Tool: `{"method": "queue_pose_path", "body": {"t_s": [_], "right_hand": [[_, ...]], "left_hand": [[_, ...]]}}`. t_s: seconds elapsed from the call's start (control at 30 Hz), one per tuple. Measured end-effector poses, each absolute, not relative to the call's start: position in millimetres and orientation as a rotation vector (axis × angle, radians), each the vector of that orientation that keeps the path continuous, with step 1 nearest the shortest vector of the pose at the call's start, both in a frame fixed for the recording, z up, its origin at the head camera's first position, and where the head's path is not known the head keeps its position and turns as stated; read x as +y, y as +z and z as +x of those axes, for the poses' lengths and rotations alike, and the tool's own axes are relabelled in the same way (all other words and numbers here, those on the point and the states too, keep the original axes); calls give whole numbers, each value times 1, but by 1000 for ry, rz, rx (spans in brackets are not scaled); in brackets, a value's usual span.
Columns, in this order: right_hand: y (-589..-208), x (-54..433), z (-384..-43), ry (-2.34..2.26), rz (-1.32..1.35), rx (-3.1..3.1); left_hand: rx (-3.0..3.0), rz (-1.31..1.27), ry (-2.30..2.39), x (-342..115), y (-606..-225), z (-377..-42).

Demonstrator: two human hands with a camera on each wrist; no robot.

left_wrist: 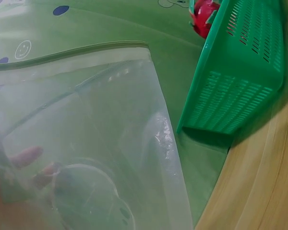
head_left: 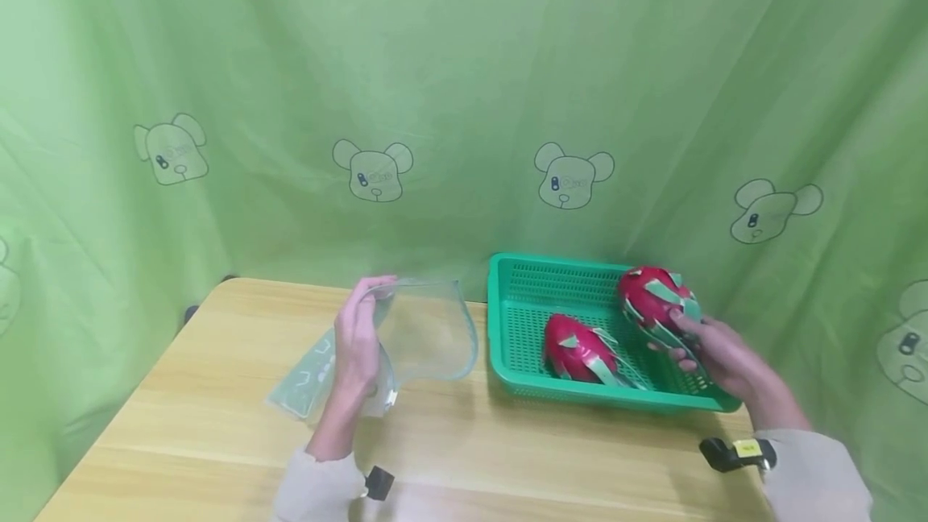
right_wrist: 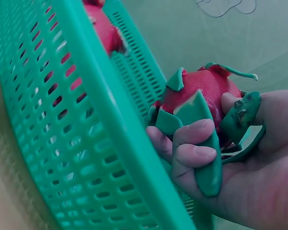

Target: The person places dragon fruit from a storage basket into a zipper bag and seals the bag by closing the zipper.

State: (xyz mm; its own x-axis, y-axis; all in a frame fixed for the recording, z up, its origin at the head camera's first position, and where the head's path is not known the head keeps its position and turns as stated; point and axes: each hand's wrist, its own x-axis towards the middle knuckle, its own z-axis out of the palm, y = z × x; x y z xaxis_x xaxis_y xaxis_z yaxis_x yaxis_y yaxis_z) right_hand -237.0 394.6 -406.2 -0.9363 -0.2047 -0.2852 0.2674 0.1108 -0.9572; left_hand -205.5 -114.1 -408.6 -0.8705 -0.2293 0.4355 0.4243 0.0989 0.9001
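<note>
Head view: nearest are two light sleeves [head_left: 319,490], each with a small black device [head_left: 379,483] strapped at the wrist; the right one bears a yellow label. Beyond them lies a pale wood-grain worktop [head_left: 522,466]. Above its middle, the person's left hand [head_left: 355,345] grips a clear zip bag [head_left: 431,337] by its edge, fingers bent around the film. The bag's mouth gapes toward the right, and its printed green end hangs to the left of the wrist. In the left wrist view, fingertips show blurrily through the plastic.

Just right of the bag, a green perforated plastic basket [head_left: 580,397] stands on the worktop. Inside, near its middle, one red dragon fruit [head_left: 569,349] with green scales lies on its side. At the basket's right end, the right hand [head_left: 725,353] clasps a second dragon fruit [head_left: 648,288], thumb and curled fingers clamped over its green scales; whether this fruit touches the basket cannot be told.

Farthest back hangs a green curtain [head_left: 464,63] printed with outlined round-eared animal heads [head_left: 375,174].
</note>
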Motion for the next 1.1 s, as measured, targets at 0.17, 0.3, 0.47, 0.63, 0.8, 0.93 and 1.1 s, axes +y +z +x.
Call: {"method": "queue_pose_path", "body": {"t_s": [0.17, 0.3, 0.47, 0.63, 0.8, 0.93, 1.1], "right_hand": [[-407, 396, -233, -1971, 0, 2011], [-406, 397, -229, -2053, -33, 1964], [-406, 392, -221, -2200, -118, 1827], [-406, 385, -211, -2362, -241, 1642], [-403, 375, -204, -2490, -261, 1532], [-405, 370, -199, -2575, -302, 1458], [-408, 365, -196, -2626, -364, 1417]], "left_hand": [[-1903, -212, -1809, -113, -412, -207], [-1904, -215, -1790, -111, -413, -208], [-1894, -202, -1787, -110, -414, -209], [-1904, -210, -1804, -109, -415, -210], [-1911, -189, -1788, -112, -415, -209], [-1917, -187, -1787, -114, -416, -210], [-1920, -183, -1774, -117, -417, -210]]}}
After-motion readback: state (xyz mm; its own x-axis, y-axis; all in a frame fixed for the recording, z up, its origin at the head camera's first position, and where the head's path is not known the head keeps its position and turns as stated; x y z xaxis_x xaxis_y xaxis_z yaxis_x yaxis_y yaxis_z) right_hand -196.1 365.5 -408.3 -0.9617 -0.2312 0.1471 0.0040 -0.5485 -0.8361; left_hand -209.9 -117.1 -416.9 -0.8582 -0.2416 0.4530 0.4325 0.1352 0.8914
